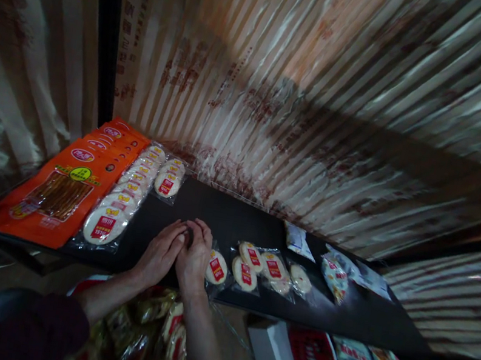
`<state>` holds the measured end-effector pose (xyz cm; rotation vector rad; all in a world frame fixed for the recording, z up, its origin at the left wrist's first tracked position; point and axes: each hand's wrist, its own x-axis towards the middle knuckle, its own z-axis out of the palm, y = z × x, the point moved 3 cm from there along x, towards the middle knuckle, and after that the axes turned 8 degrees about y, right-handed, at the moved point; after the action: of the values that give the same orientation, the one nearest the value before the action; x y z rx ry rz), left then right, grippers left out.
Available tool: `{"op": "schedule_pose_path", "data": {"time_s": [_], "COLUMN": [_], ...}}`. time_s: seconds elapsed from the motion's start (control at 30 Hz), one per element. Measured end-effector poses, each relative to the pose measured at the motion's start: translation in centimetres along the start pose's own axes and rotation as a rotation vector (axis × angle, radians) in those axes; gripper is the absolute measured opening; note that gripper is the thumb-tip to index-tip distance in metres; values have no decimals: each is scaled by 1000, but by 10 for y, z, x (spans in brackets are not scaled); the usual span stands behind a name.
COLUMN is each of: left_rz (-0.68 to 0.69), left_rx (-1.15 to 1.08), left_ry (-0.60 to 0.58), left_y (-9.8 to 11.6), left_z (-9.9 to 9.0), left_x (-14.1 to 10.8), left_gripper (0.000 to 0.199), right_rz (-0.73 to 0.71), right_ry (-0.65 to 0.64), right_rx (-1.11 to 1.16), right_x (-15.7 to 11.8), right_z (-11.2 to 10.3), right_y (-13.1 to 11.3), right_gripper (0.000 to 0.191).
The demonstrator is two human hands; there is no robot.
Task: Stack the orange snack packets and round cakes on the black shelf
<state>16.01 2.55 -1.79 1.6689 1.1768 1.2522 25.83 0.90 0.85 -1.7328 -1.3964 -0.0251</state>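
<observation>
My left hand point(163, 251) and my right hand point(194, 256) meet over the black shelf point(200, 198), fingers curled together. Something small and dark shows between the fingertips; I cannot make out what it is. Left of my hands, round wrapped crackers lie overlapped in a long row point(104, 225), with a shorter row point(168, 184) beside its far end. Just right of my right hand lies a wrapped cracker point(217, 267), and past it a loose group of crackers point(248, 267).
Orange snack bags point(63, 193) overlap at the shelf's left end. Small white packets point(299, 241) and a coloured packet point(335, 276) lie to the right. Below stand a bag of wrapped snacks point(134, 346) and a white box point(275, 358). Striped sheeting point(238, 81) hangs behind.
</observation>
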Motion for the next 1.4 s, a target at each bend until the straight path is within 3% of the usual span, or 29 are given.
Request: {"op": "schedule_pose_path", "data": {"time_s": [0.3, 0.43, 0.63, 0.93, 1.13, 1.4], "left_rz": [395, 431, 461, 364, 257, 112], "left_rx": [312, 421, 476, 386, 255, 182], "left_ry": [-206, -256, -300, -170, -136, -82], "left_y": [24, 29, 30, 25, 23, 26], "left_z": [18, 27, 31, 9, 0, 3], "left_x": [-53, -76, -103, -118, -132, -131], "left_gripper": [37, 39, 44, 41, 41, 43], "right_rz": [-85, -50, 18, -31, 65, 175], "right_ry": [101, 3, -115, -141, -71, -65], "right_rx": [-234, -349, -374, -279, -240, -100], "right_x": [-29, -35, -46, -64, -71, -74], "right_z": [-64, -73, -75, -84, -80, -71], "right_y": [43, 54, 50, 31, 39, 42], "right_gripper": [32, 34, 37, 27, 21, 47]}}
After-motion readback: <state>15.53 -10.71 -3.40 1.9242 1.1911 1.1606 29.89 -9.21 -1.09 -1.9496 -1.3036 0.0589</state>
